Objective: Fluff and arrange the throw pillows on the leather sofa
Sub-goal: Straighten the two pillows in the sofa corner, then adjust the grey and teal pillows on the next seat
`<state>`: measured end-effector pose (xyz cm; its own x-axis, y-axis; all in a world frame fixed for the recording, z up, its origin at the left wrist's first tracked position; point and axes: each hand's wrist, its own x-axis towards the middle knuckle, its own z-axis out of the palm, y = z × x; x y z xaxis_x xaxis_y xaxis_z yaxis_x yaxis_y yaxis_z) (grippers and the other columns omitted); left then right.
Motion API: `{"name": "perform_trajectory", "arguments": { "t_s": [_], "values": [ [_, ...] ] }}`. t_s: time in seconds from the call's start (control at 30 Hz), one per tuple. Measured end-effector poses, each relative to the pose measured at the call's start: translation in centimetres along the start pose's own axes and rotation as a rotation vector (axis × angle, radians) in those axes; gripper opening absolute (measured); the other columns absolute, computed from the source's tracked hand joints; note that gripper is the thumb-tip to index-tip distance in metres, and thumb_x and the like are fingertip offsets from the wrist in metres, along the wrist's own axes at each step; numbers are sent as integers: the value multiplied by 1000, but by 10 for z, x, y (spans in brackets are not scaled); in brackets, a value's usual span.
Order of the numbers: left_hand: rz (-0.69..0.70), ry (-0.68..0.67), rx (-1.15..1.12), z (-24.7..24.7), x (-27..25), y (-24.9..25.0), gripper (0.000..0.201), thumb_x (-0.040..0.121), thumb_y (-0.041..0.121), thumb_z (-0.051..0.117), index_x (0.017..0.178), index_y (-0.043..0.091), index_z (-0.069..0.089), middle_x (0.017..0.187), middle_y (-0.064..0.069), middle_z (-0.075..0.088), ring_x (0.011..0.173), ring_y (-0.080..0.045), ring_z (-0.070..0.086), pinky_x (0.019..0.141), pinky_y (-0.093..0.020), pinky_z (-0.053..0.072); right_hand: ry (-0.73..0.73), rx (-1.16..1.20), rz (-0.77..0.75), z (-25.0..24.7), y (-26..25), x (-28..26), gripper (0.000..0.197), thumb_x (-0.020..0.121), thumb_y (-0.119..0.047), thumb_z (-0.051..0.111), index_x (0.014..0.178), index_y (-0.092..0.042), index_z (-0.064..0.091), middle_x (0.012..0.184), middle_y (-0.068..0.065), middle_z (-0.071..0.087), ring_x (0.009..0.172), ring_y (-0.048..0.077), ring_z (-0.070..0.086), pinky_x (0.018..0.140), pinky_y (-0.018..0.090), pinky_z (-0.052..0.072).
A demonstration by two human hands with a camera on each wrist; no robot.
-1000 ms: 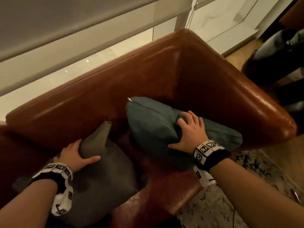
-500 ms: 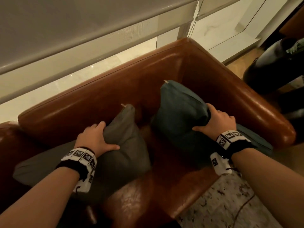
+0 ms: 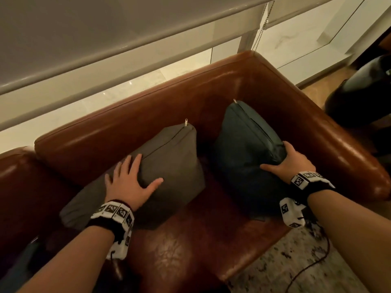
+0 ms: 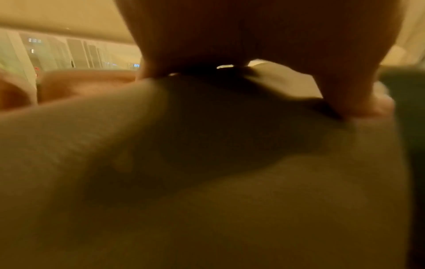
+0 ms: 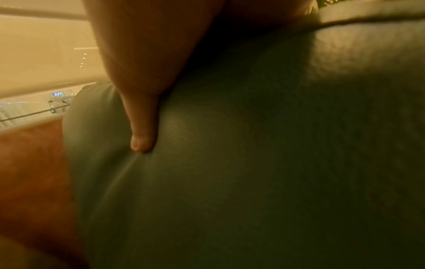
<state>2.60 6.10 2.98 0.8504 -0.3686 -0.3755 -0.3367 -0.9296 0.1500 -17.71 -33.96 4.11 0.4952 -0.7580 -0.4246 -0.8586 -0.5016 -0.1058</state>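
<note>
Right hand [image 3: 291,160] fingers hidden behind teal pillow [image 3: 243,149], wrist views blurred

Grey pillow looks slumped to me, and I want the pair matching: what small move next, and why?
Probably tip the grey pillow upright with the left hand, which lies flat on it. The teal pillow, gripped by the right hand, already stands taller against the sofa back.

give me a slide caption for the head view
Left hand rests flat on the grey pillow, right hand grips the teal pillow on the leather sofa.
</note>
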Motion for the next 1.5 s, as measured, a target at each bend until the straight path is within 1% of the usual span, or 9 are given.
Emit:
{"name": "perform_trajectory", "arguments": {
  "t_s": [0.1,0.2,0.3,0.53,0.73,1.0,1.17,1.33,1.5],
  "values": [
    [-18,-165,75,-1,7,-17,133,45,94,59,143,55,-21,163,-2,9,147,-35,20,113,-63,22,-5,21,15,-15,8,2,107,60,-76,73,147,-36,25,132,9,57,112,34,58,85,47,55],
    [47,-191,77,-26,23,-18,119,54,82,70,146,53,1,139,-6,49,120,-33,54,97,-50,48,-10,47,27,-30,20,5,104,60,-72,75,146,-36,30,134,7,56,115,34,57,88,47,54],
    [110,-105,142,-54,41,-6,110,55,76,74,145,53,15,128,-4,58,111,-32,60,88,-44,53,-51,89,27,-28,27,7,104,60,-70,77,146,-34,31,135,8,55,115,34,57,88,45,53],
    [26,-364,175,-23,42,-13,134,44,78,78,145,57,-8,157,-6,21,136,-37,39,105,-57,41,-86,62,18,-3,32,5,119,55,-77,74,150,-34,17,143,11,46,121,34,53,94,48,52],
    [15,-276,116,-14,23,-23,139,47,76,78,143,57,-20,163,3,-3,149,-33,10,115,-65,16,-77,-7,-8,-7,24,-3,131,54,-75,76,152,-37,-2,155,13,27,133,38,40,103,55,43],
    [128,37,40,-31,-38,-58,106,75,68,64,152,45,-4,163,7,4,150,-23,7,121,-54,8,176,-243,-746,-10,-105,-71,102,79,-56,65,154,-37,-1,161,6,11,149,27,8,121,49,9],
    [16,122,-110,-41,-99,-120,76,88,55,56,152,41,18,161,9,15,149,-19,12,122,-49,7,83,-161,-1205,34,-232,-159,72,88,-46,57,151,-30,25,153,3,31,142,25,29,115,43,27],
    [-342,280,-269,-21,-192,-237,54,92,43,52,144,38,37,156,10,30,145,-18,23,121,-51,12,-191,-90,-1495,111,-340,-275,57,88,-47,51,140,-26,46,135,-1,49,127,20,44,104,43,43],
    [-835,12,-482,63,-278,-369,63,94,48,48,151,33,26,161,4,19,147,-26,21,117,-56,19,-469,-305,-1579,217,-430,-379,66,86,-53,59,144,-29,39,145,-4,41,135,16,37,111,39,35]
  ]
}}
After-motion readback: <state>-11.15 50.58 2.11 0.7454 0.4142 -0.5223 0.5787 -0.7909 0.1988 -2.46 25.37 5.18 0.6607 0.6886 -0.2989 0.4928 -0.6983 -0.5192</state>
